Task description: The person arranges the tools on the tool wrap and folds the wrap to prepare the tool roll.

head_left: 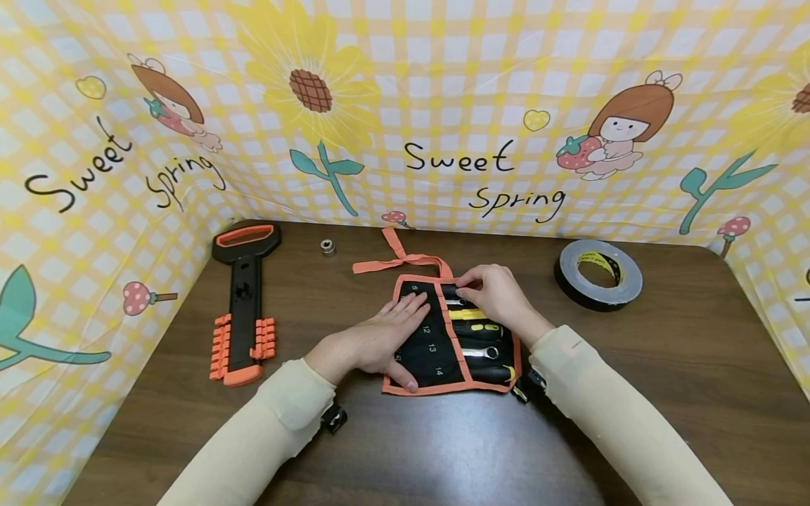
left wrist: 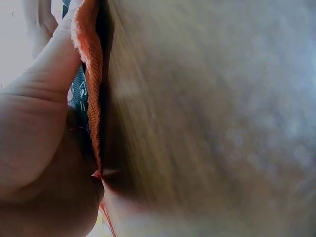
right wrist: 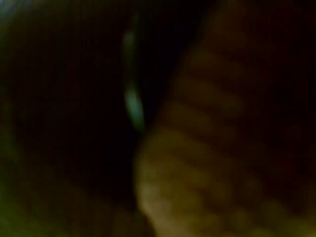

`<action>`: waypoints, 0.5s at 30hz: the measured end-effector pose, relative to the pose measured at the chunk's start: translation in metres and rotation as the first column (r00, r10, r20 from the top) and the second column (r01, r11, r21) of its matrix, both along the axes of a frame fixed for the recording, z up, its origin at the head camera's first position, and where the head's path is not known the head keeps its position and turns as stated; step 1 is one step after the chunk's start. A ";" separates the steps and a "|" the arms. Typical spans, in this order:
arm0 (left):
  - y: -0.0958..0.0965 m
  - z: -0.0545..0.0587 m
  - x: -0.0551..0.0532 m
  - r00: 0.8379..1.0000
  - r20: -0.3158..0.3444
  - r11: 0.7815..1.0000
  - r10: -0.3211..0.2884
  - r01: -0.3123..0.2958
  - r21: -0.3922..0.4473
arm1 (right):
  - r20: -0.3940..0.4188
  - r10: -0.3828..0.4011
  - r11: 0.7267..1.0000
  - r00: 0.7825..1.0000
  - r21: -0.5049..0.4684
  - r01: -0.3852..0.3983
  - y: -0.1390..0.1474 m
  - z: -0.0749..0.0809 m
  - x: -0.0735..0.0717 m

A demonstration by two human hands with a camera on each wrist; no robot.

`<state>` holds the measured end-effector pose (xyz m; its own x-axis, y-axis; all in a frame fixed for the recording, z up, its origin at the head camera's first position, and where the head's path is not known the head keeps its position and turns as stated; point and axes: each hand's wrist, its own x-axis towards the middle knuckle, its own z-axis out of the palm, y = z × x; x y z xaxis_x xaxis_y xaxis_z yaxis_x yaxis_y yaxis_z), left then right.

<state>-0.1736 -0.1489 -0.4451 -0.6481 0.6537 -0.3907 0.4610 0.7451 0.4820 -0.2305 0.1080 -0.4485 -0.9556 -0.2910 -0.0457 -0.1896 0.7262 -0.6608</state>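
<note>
A black tool roll (head_left: 451,362) with orange trim lies spread on the table, white numbers printed on its left part. My left hand (head_left: 386,334) rests on that part with fingers extended; the left wrist view shows its thumb (left wrist: 44,84) by the orange edge. At the top pocket, my right hand (head_left: 500,295) pinches the end of a dark tool (head_left: 448,289), mostly hidden by the pocket and fingers. Below it sit a small wrench (head_left: 455,302), a yellow tool (head_left: 465,315), a ring wrench (head_left: 484,353) and black-and-yellow tools. The right wrist view is dark and blurred.
A black-and-orange handled rack (head_left: 245,309) with orange clips lies at the left. A small metal socket (head_left: 327,247) stands near the back. An orange tie (head_left: 405,260) trails behind the roll. At the right lies a tape roll (head_left: 623,288). Patterned cloth (head_left: 443,84) borders the table.
</note>
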 end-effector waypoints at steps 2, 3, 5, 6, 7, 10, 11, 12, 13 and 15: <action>0.000 -0.004 -0.002 1.000 -0.003 1.000 -0.004 0.004 0.009 | 0.009 -0.002 1.000 1.000 0.002 0.002 0.002 0.001 0.000; 0.000 -0.005 -0.002 1.000 -0.003 1.000 -0.004 0.004 0.016 | 0.012 -0.002 1.000 1.000 0.002 0.002 0.003 0.002 0.000; -0.001 -0.007 -0.003 1.000 -0.008 1.000 -0.008 0.008 0.025 | 0.006 0.002 1.000 1.000 0.008 -0.002 0.006 0.003 0.001; -0.001 -0.007 -0.004 1.000 -0.008 1.000 -0.008 0.008 0.022 | 0.000 0.004 1.000 1.000 0.009 -0.004 0.008 0.002 0.000; 0.000 -0.005 -0.003 1.000 -0.008 1.000 -0.009 0.009 0.012 | -0.008 0.007 1.000 1.000 0.009 -0.006 0.010 0.002 0.001; 0.002 -0.001 -0.001 1.000 -0.010 1.000 -0.005 0.005 -0.015 | -0.024 0.017 1.000 1.000 0.005 -0.017 0.016 0.002 0.002; 0.003 0.001 0.000 1.000 -0.010 1.000 -0.004 0.004 -0.028 | -0.026 0.021 1.000 0.999 0.001 -0.021 0.018 0.002 0.002; 0.002 -0.002 -0.001 1.000 -0.016 1.000 -0.006 0.005 -0.027 | -0.025 0.025 1.000 0.999 -0.001 -0.025 0.020 0.003 0.004; 0.002 -0.001 -0.001 1.000 -0.016 1.000 -0.006 0.005 -0.027 | -0.025 0.028 1.000 0.999 -0.004 -0.028 0.023 0.003 0.005; 0.000 -0.004 -0.001 1.000 -0.024 1.000 -0.011 0.011 -0.013 | -0.025 0.036 0.999 0.999 -0.008 -0.036 0.027 0.005 0.008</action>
